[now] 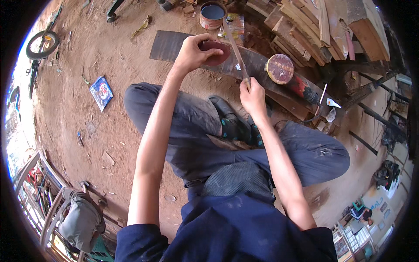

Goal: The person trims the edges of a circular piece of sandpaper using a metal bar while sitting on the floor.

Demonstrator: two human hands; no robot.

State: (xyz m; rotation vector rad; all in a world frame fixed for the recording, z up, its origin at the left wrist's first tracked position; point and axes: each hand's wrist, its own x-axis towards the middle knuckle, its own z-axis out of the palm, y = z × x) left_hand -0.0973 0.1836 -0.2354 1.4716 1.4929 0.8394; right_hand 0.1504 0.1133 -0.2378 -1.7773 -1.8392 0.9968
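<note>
My left hand (198, 54) holds a curved piece of dark red sheet, perhaps sandpaper (218, 58), between thumb and fingers over a dark wooden board (170, 44). My right hand (253, 96) is closed on the lower end of a long thin tool with a worn flat blade (235, 49), whose tip points up towards an open can (211, 23) with dark liquid inside. Just right of the blade a round tin with a stained lid (280, 69) rests on the board. A small white bottle with an orange tip (333, 103) lies near the board's right end.
Stacked wood offcuts (301, 32) rise at the upper right. A blue plastic packet (101, 93) lies on the dirt floor at left. A bicycle wheel (42, 45) shows at the upper left. Another person (81, 219) bends over at the lower left; a further person (366, 216) is far off at lower right.
</note>
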